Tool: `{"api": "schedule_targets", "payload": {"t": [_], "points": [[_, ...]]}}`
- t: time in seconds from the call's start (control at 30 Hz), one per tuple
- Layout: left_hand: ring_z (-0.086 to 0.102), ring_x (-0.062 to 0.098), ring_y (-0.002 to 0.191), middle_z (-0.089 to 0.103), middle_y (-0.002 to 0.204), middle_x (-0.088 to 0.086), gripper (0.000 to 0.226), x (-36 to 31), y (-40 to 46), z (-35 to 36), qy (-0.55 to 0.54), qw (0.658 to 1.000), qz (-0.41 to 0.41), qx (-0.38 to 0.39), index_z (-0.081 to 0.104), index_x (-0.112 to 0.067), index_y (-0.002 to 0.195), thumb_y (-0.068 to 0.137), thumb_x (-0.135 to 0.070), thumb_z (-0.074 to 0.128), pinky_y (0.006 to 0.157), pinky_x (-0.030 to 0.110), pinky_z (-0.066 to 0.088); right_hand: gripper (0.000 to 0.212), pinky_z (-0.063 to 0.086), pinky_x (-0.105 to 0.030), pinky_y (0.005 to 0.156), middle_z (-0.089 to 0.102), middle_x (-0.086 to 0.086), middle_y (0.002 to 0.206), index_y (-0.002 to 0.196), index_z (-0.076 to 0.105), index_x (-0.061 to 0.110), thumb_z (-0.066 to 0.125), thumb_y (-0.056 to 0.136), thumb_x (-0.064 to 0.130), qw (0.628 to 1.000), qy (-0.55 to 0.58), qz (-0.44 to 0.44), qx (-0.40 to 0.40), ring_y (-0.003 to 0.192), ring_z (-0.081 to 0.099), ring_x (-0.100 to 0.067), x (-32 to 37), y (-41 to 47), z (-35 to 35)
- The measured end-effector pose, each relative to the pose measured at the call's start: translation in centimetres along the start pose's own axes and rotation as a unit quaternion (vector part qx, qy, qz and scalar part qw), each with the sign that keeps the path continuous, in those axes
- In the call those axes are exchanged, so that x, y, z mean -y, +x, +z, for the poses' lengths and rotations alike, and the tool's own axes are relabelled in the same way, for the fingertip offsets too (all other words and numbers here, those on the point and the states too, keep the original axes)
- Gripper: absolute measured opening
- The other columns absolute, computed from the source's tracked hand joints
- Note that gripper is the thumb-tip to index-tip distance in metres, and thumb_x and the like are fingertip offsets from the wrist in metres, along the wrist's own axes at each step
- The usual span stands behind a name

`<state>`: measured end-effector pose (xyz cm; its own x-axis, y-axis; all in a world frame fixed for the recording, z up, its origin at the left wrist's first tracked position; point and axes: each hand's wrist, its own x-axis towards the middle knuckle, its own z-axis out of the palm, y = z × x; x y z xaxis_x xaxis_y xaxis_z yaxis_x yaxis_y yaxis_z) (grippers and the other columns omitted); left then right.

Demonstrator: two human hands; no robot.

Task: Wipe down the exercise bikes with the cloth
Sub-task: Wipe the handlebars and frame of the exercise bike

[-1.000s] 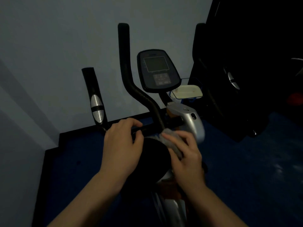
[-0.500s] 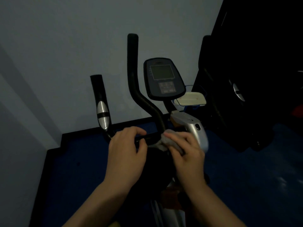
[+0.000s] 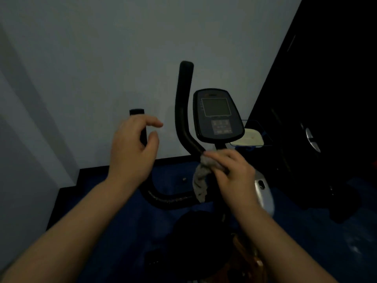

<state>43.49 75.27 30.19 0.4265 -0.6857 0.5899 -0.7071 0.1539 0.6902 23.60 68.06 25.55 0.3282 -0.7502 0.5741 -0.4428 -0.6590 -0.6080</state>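
Note:
The exercise bike has a black console (image 3: 217, 115), a tall right handlebar (image 3: 183, 103) and a shorter left handlebar (image 3: 137, 112). My left hand (image 3: 133, 150) is raised at the left handlebar. Its thumb and fingers cup loosely around the grip with a gap between them. My right hand (image 3: 232, 170) grips a grey cloth (image 3: 201, 180) and presses it against the lower bend of the right handlebar, just under the console. The cloth's free end hangs down over the crossbar (image 3: 169, 198).
The black seat (image 3: 195, 231) is close below me. A dark machine (image 3: 318, 119) fills the right side, with a pale tray-like object (image 3: 252, 137) beside the console. A grey wall stands behind the bike, above the blue floor (image 3: 318, 242).
My left hand let go of the crossbar and rose to the left handlebar. My right hand carried the cloth from near the seat up to the handlebar bend.

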Motion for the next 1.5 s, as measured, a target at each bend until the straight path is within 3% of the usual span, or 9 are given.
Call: {"api": "schedule_targets", "payload": {"t": [0.13,0.3,0.37,0.57,0.73,1.0,1.17,1.33,1.5], "points": [[0.044,0.011,0.117,0.055,0.127,0.002,0.028,2.6,3.2,1.1,0.064,0.998,0.026,0.014,0.061,-0.015,0.114,0.087,-0.009,0.053,0.101,0.023,0.029,0.036,0.044,-0.012,0.089,0.065,0.004,0.101,0.107,0.072,0.019,0.068,0.078,-0.002,0.999,-0.005,-0.018,0.026,0.095,0.061,-0.009,1.0,3.5,1.2],[0.035,0.022,0.135,0.044,0.145,0.006,0.049,4.5,3.5,2.0,0.115,0.991,0.038,0.063,0.044,-0.011,0.138,0.092,-0.027,0.044,0.115,0.032,0.02,0.05,0.051,-0.027,0.086,0.061,0.016,0.108,0.11,0.07,0.029,0.074,0.072,-0.004,0.997,-0.066,-0.032,0.019,0.097,0.061,-0.013,0.5,-0.8,-0.7],[0.039,0.02,0.131,0.047,0.141,0.004,0.048,4.6,3.6,2.1,0.104,0.993,0.029,0.055,0.044,-0.012,0.138,0.093,-0.026,0.042,0.114,0.034,0.026,0.048,0.053,-0.031,0.085,0.066,0.009,0.105,0.107,0.071,0.026,0.074,0.07,-0.005,0.997,-0.07,-0.039,0.008,0.095,0.063,-0.012,0.7,0.9,0.1],[0.047,0.016,0.113,0.061,0.119,0.002,0.032,3.9,3.7,2.6,0.106,0.994,0.021,-0.002,0.058,-0.015,0.122,0.092,-0.014,0.049,0.095,0.025,0.035,0.039,0.042,-0.011,0.089,0.07,0.0,0.105,0.106,0.073,0.018,0.072,0.074,-0.004,0.999,-0.031,-0.017,-0.001,0.095,0.063,-0.01,3.3,5.6,3.5],[0.048,0.01,0.106,0.063,0.111,-0.002,0.03,4.2,3.9,2.2,0.081,0.996,0.026,-0.014,0.062,-0.016,0.118,0.091,-0.012,0.05,0.089,0.026,0.038,0.049,0.049,-0.018,0.087,0.07,0.009,0.108,0.105,0.073,0.026,0.073,0.067,-0.005,0.995,-0.092,-0.027,0.013,0.096,0.065,-0.006,3.0,2.1,1.0],[0.04,0.0,0.099,0.062,0.108,-0.004,0.029,4.1,4.1,1.7,0.085,0.996,0.031,0.004,0.061,-0.018,0.118,0.091,-0.014,0.053,0.084,0.025,0.037,0.028,0.054,-0.024,0.082,0.073,0.002,0.1,0.106,0.073,0.023,0.072,0.08,0.011,0.998,-0.016,0.045,-0.032,0.089,0.066,-0.01,4.5,9.7,4.9],[0.038,-0.003,0.1,0.059,0.106,-0.008,0.029,4.5,4.1,1.7,0.067,0.997,0.03,0.003,0.062,-0.019,0.118,0.092,-0.014,0.051,0.085,0.024,0.037,0.032,0.042,-0.003,0.079,0.069,0.012,0.095,0.105,0.073,0.025,0.074,0.078,0.009,0.997,-0.04,0.038,-0.056,0.092,0.051,0.01,3.8,5.5,3.6],[0.039,-0.002,0.098,0.059,0.099,-0.007,0.028,4.7,4.2,1.7,0.066,0.997,0.043,0.004,0.063,-0.016,0.114,0.089,-0.013,0.051,0.085,0.026,0.038,0.029,0.057,-0.031,0.075,0.075,-0.002,0.094,0.102,0.074,0.022,0.07,0.078,0.007,0.995,-0.045,0.029,-0.078,0.084,0.069,-0.017,4.2,10.7,6.0],[0.038,-0.004,0.097,0.059,0.103,-0.007,0.027,4.7,4.3,1.4,0.063,0.997,0.044,0.012,0.063,-0.018,0.115,0.09,-0.014,0.053,0.085,0.025,0.037,0.022,0.056,-0.024,0.072,0.074,0.004,0.088,0.099,0.075,0.025,0.076,0.077,0.021,0.994,-0.008,0.071,-0.085,0.079,0.066,-0.006,4.1,9.5,5.5]]}}
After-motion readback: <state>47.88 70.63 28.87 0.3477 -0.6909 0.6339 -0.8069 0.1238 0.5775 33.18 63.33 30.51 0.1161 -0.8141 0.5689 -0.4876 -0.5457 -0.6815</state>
